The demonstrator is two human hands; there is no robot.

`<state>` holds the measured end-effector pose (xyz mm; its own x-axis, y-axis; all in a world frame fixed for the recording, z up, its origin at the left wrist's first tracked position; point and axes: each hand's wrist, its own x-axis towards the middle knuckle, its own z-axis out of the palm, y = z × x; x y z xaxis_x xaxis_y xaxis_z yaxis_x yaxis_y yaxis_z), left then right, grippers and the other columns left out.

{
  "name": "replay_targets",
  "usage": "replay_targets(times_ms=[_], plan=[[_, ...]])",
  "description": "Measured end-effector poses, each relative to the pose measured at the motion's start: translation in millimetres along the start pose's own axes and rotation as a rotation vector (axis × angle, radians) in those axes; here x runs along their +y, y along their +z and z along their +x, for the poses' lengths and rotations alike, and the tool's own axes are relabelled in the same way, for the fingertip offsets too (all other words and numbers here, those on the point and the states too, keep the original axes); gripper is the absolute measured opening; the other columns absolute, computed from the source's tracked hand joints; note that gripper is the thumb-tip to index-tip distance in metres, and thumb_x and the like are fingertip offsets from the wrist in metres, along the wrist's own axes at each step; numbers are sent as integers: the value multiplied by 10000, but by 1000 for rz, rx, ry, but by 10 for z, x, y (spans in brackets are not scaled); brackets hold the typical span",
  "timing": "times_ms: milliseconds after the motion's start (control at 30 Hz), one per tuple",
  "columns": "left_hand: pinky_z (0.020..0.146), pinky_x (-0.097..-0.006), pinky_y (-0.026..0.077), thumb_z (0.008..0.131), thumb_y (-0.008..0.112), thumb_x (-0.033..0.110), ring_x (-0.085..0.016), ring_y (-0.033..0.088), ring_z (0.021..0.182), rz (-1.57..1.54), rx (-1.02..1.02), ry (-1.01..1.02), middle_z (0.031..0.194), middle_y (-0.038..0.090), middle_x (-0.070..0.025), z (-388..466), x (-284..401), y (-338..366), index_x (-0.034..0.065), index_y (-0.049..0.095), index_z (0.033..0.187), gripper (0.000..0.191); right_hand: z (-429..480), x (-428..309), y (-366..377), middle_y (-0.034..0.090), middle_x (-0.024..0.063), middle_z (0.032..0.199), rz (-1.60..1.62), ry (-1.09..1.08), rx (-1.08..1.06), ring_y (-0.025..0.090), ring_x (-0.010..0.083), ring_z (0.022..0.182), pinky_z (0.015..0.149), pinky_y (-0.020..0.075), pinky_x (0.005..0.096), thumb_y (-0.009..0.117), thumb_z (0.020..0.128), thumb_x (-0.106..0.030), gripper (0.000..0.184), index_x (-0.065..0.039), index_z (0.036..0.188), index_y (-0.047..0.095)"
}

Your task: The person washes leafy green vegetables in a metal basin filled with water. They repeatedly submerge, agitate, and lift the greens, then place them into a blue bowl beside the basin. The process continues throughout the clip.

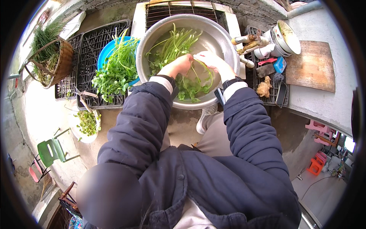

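Observation:
A large metal basin [233,53] of water stands before me with leafy green stalks [174,47] lying in its left part. Over its middle, my left hand [182,64] is closed on a few thin stems. The leaves of those stems [190,86] hang into the water near the front rim. My right hand [210,60] touches the upper part of the same stems, its fingertips close to the left hand's. Left of the basin, a blue plastic colander [104,53] holds a heap of leafy greens [114,77] that spills over its edge.
Black plastic crates [91,54] flank the basin's left side, near a wicker basket [64,63] of greens. Two taps [247,43] reach toward the right rim. Farther right are stacked bowls [287,37], a scrubber [264,86] and a wooden board [311,65]. A green chair [51,153] stands lower left.

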<state>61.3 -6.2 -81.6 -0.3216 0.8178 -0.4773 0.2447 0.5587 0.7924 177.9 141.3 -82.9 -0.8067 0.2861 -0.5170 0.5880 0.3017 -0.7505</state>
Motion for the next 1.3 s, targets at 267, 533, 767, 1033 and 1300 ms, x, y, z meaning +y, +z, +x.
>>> replay_targets(times_ms=[267, 533, 767, 1033, 1300], plan=[[642, -381, 579, 802, 506, 7, -286, 675, 769, -274, -211, -309, 929, 649, -177, -48, 127, -96, 5, 594, 1073, 286, 146, 180, 157, 654, 162, 747, -623, 150, -45, 656, 262, 781, 698, 516, 367, 586, 866, -231, 252, 2, 822, 675], [714, -404, 578, 751, 569, -26, -264, 653, 773, -780, -255, -233, 853, 622, -118, -118, 23, -241, 30, 554, 1007, 262, -23, 139, 112, 568, 45, 645, 416, 11, 123, 585, 147, 611, 548, 515, 317, 583, 831, -162, 132, -45, 837, 643], [741, -453, 572, 759, 598, -14, -281, 649, 835, -910, -201, -223, 906, 616, -130, -110, 10, -274, 28, 532, 1008, 261, -159, -353, -99, 557, -12, 709, 229, 33, 134, 484, 74, 567, 478, 402, 225, 635, 866, -248, 184, -94, 962, 669], [686, -350, 545, 788, 634, 32, -229, 636, 778, -848, -246, -251, 871, 621, -107, -14, -47, -188, 8, 564, 1036, 260, -116, -294, 12, 606, 15, 775, 127, 102, 149, 560, 76, 602, 437, 342, 202, 680, 849, -225, 207, -74, 988, 649], [691, -394, 516, 634, 760, 162, -296, 657, 759, 322, -320, -243, 846, 687, -198, -86, 53, -112, -15, 710, 886, 312, 16, 15, 72, 632, 67, 796, 134, 140, 487, 641, 151, 629, 454, 447, 252, 600, 882, -151, 152, -21, 958, 625]])
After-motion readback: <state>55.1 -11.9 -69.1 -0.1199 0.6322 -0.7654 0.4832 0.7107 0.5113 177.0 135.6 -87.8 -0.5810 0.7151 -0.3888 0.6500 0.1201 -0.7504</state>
